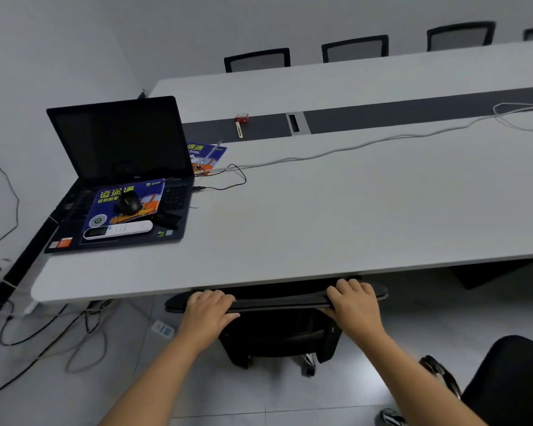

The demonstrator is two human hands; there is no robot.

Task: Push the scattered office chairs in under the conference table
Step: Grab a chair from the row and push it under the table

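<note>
The office chair (274, 302) is sitting directly ahead, its backrest lying crosswise along the counter (320, 210) edge, seemingly tucked under, while the left hand (208, 307) and right hand (354, 299) are gripping its top.

Dim, even indoor light, a pale glare patch on the floor tiles (345, 392), and wide-angle bending at the edges.

Five black mesh-backed office chairs (276, 302) show around one long grey conference table (351, 210), which carries one open dark laptop (117, 142) and one black computer mouse (130, 202).
</note>
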